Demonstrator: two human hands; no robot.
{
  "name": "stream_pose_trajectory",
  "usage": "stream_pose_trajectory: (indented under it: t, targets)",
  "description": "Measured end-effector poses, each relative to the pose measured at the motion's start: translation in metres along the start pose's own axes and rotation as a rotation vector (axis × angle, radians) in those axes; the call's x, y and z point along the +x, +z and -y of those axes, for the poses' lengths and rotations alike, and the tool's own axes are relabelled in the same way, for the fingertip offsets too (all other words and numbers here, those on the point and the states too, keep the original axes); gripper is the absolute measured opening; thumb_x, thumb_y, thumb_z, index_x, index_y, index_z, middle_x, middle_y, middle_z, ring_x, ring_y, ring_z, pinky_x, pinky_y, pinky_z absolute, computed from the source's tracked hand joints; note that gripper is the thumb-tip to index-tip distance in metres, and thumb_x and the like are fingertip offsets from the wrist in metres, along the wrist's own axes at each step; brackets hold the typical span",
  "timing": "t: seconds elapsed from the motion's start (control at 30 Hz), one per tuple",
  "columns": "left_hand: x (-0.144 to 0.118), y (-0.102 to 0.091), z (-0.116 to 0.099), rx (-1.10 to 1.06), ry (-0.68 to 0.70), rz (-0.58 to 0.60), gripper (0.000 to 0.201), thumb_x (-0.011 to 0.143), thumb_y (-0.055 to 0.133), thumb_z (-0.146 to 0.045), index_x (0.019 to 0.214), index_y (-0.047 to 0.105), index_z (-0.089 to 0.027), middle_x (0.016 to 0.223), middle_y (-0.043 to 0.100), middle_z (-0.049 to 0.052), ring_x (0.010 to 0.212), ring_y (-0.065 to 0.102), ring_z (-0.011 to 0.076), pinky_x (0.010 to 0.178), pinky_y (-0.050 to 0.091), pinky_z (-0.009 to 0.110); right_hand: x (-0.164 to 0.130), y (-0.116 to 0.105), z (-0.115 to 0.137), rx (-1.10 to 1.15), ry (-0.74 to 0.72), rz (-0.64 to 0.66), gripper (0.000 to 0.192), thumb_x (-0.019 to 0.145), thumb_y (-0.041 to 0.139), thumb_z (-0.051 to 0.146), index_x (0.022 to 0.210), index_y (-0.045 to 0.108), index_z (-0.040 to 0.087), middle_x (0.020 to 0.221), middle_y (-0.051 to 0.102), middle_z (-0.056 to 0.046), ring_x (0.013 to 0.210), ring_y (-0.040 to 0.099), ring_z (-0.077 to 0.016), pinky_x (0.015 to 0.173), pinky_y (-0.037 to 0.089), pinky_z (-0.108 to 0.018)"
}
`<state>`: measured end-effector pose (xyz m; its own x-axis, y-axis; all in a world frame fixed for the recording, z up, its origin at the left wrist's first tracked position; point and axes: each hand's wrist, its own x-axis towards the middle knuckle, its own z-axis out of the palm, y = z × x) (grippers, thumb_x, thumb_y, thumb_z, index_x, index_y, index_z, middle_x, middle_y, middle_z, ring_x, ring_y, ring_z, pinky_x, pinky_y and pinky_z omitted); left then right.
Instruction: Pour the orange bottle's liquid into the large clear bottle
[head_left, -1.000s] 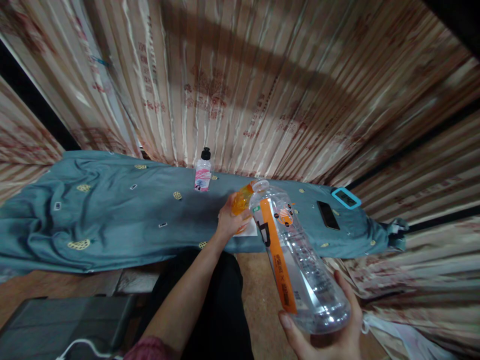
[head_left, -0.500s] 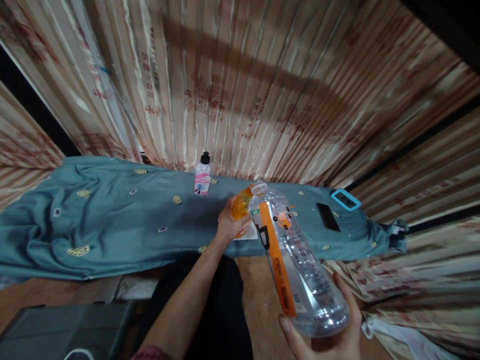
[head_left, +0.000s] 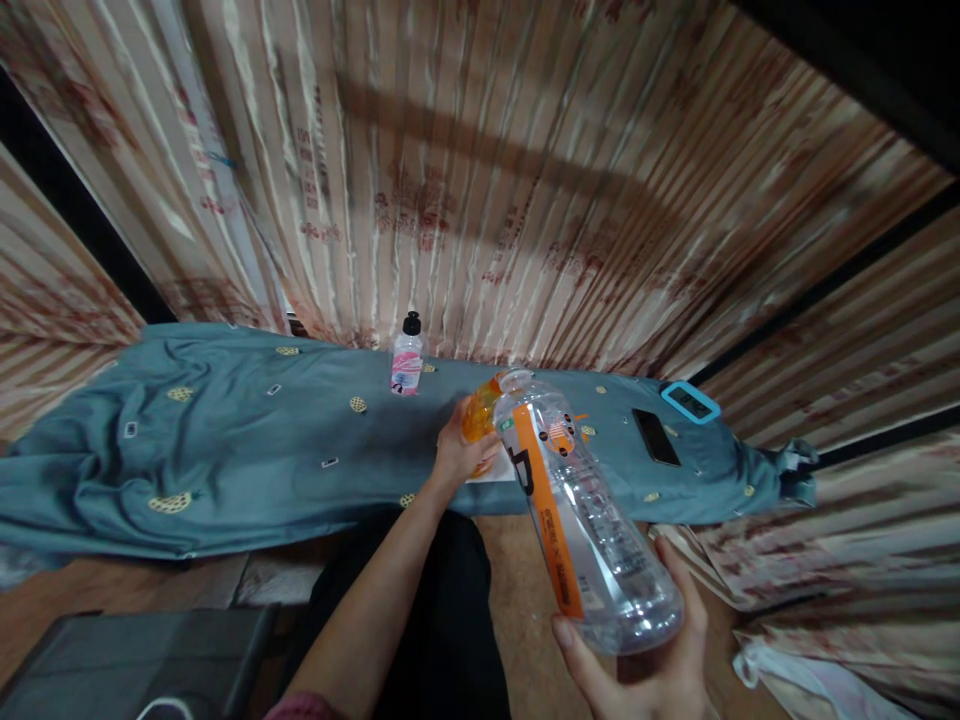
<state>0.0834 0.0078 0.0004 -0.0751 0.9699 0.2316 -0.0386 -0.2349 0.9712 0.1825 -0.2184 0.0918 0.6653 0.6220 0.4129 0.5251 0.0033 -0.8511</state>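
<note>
A small clear bottle (head_left: 406, 368) with a black cap and pink label stands upright near the far edge of the counter (head_left: 247, 470), which is draped in blue-green cloth (head_left: 90, 470). Toward the right end lie a dark phone (head_left: 656, 437) and, just beside it, a blue-framed digital display (head_left: 691, 402). Pleated, red-printed curtains (head_left: 450, 130) hang behind. At lower left is a grey case (head_left: 135, 650).

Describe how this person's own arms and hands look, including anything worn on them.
The left hand is bare, with no glove or watch showing; the left forearm is uncovered down to a dark pink sleeve at the picture's lower edge. The right hand is ungloved too; its sleeve, if any, is out of frame.
</note>
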Motion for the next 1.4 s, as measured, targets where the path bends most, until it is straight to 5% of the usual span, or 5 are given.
stream_pose_trajectory:
  t: [0.2, 0.4, 0.77, 1.07, 1.4]
  targets:
    - [0.003, -0.001, 0.0, 0.005, 0.007, 0.016, 0.056, 0.063, 0.08, -0.017, 0.116, 0.063, -0.025, 0.103, 0.075, 0.001, 0.095, 0.07, 0.0223, 0.097, 0.055, 0.04, 0.0, -0.003, -0.005, 0.108, 0.128, 0.086, 0.113, 0.06, 0.085, 0.057, 0.152, 0.032, 0.019, 0.152, 0.043, -0.021, 0.138, 0.048, -0.0351, 0.112, 0.043, -0.056]
    - [0.003, -0.003, -0.01, 0.029, 0.019, 0.044, 0.052, 0.064, 0.079, -0.015, 0.113, 0.063, -0.023, 0.1, 0.075, 0.003, 0.093, 0.071, 0.024, 0.094, 0.057, 0.042, 0.005, -0.007, -0.022, 0.123, 0.011, 0.128, 0.112, 0.056, 0.09, 0.046, 0.151, 0.036, 0.02, 0.154, 0.041, -0.02, 0.127, 0.056, -0.032, 0.083, 0.059, -0.036]
    - [0.002, -0.001, -0.003, 0.029, -0.009, 0.041, 0.06, 0.063, 0.081, -0.016, 0.119, 0.059, -0.021, 0.107, 0.075, 0.005, 0.096, 0.072, 0.0237, 0.095, 0.057, 0.041, 0.002, -0.007, -0.004, 0.124, 0.135, 0.099, 0.112, 0.059, 0.086, 0.053, 0.152, 0.033, 0.019, 0.151, 0.044, -0.018, 0.133, 0.05, -0.0317, 0.103, 0.05, -0.045]
    - [0.001, -0.002, -0.002, -0.017, -0.005, 0.065, 0.055, 0.064, 0.081, -0.021, 0.115, 0.06, -0.022, 0.106, 0.074, 0.004, 0.095, 0.071, 0.0218, 0.094, 0.057, 0.039, 0.003, -0.008, -0.007, 0.055, 0.063, 0.078, 0.11, 0.061, 0.084, 0.058, 0.151, 0.035, 0.019, 0.148, 0.047, -0.018, 0.14, 0.045, -0.0345, 0.111, 0.044, -0.052]
    - [0.0, -0.004, -0.005, -0.076, -0.026, 0.091, 0.058, 0.064, 0.081, -0.027, 0.116, 0.057, -0.02, 0.112, 0.074, 0.006, 0.102, 0.072, 0.0232, 0.096, 0.057, 0.039, 0.005, -0.005, -0.006, -0.042, -0.023, 0.018, 0.113, 0.061, 0.08, 0.069, 0.149, 0.04, 0.009, 0.145, 0.05, -0.024, 0.141, 0.041, -0.0421, 0.12, 0.024, -0.068]
